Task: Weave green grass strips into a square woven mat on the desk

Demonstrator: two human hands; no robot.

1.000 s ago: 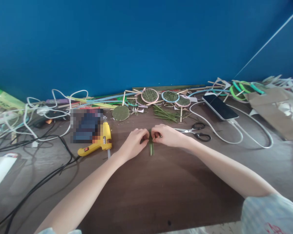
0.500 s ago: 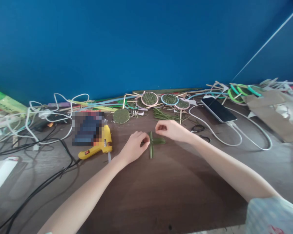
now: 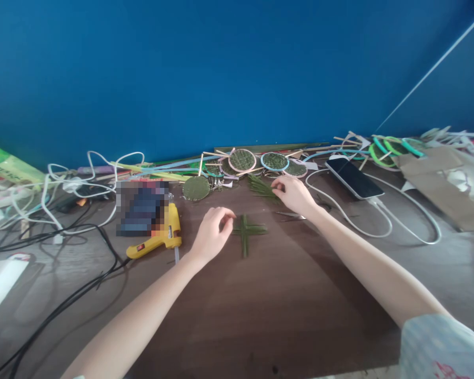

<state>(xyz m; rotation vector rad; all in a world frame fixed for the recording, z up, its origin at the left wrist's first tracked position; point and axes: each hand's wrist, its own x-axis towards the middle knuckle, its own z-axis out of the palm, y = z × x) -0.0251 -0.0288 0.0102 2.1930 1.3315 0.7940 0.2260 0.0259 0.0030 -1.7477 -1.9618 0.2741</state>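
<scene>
Woven flat green leaf strips form a small cross (image 3: pixel 244 231) on the dark table. My left hand (image 3: pixel 212 235) is just left of it, fingers loosely curved with a gap between thumb and forefinger, holding nothing visible. My right hand (image 3: pixel 296 196) is at the right end of a pile of loose green leaf strips (image 3: pixel 260 187), its fingertips pinched at the strips. How many strips lie in the pinch cannot be made out. A pair of scissors (image 3: pixel 290 215) lies partly under my right wrist.
A yellow glue gun (image 3: pixel 158 243) lies left, beside a blurred dark item (image 3: pixel 142 210) and tangled cables (image 3: pixel 106 231). Round woven discs (image 3: pixel 242 160) line the back by the blue wall (image 3: pixel 237 73). At right are a charging phone (image 3: pixel 354 178) and brown cardboard (image 3: pixel 438 184).
My right hand has moved from beside the cross, away from me and rightward, to the leaf pile. My left hand has drawn back slightly left from the cross.
</scene>
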